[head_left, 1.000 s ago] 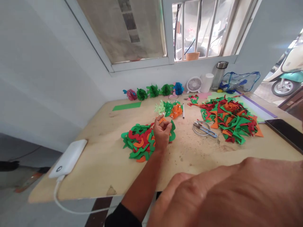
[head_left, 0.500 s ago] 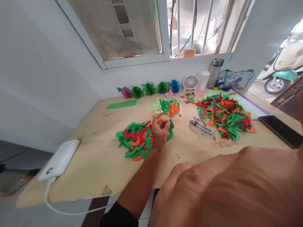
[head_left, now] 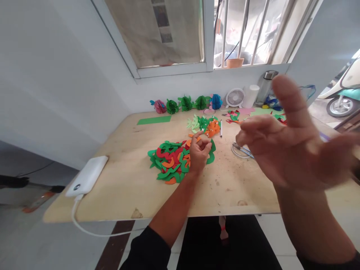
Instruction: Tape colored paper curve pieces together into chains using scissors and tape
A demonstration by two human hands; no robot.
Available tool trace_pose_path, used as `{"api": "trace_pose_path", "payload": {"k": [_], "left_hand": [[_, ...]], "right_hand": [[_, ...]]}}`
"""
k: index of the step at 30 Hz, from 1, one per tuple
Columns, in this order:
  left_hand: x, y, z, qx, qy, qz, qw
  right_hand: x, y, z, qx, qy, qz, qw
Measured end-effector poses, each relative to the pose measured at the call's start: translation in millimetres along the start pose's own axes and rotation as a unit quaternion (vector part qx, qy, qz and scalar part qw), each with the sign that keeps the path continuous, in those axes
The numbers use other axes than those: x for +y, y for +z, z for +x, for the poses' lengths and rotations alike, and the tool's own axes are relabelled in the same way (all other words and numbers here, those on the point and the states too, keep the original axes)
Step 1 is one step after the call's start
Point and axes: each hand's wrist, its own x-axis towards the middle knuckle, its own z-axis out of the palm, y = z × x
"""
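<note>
My left hand (head_left: 200, 150) is closed on a curved green paper cutout (head_left: 212, 153), pinched between thumb and fingers over the table. Just left of it lies a pile of cut paper shapes (head_left: 168, 161) in green, red and orange, partly covered by the hand. My right hand (head_left: 298, 146) is raised close to the camera, palm showing, fingers apart with nothing in them, slightly blurred. It hides most of the paper scraps (head_left: 279, 117) on the right and part of a blue-handled cutter (head_left: 246, 151) lying by a ring.
Behind the left hand lie small green and orange paper pieces (head_left: 213, 127), a pen (head_left: 221, 128) and scissors (head_left: 234, 121). Folded paper figures (head_left: 185, 104), a fan (head_left: 235, 98) and a bottle (head_left: 264, 88) line the wall. A white power bank (head_left: 87, 175) with a cable sits at left.
My right hand has swung from right in front of the camera, lower right, up and away, fingers now spread. The left hand still grips the green cutout. The view has shifted slightly.
</note>
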Motion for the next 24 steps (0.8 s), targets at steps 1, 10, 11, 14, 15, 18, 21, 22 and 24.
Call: {"api": "trace_pose_path", "payload": {"k": [1,10,11,14,15,18,21,22,24], "left_hand": [[0,1.0,1,0.000,0.007,-0.004,1.000],[6,3.1,-3,-0.071,0.006,-0.044,0.997],[7,3.0,-4,-0.080,-0.007,-0.046,0.996],[9,2.7,-5,-0.106,-0.051,-0.058,0.991],[8,2.5,-5,-0.112,-0.059,-0.067,0.990],[3,1.8,-3,-0.138,-0.068,-0.096,0.983],[-4,1.1,1,-0.171,-0.071,-0.112,0.976],[-6,1.1,1,-0.176,-0.071,-0.112,0.975],[-7,1.5,2,-0.175,-0.071,-0.109,0.976]], "right_hand": [[9,-2,7,0.013,-0.013,-0.007,1.000],[124,-24,38,0.092,0.125,-0.179,0.972],[131,-25,37,0.093,0.132,-0.176,0.971],[147,-30,36,0.083,0.142,-0.152,0.975],[151,-33,35,0.075,0.146,-0.140,0.977],[159,-39,33,0.054,0.161,-0.093,0.981],[163,-41,32,0.048,0.178,-0.051,0.981],[163,-40,31,0.050,0.182,-0.043,0.981],[163,-39,31,0.053,0.186,-0.037,0.980]]}}
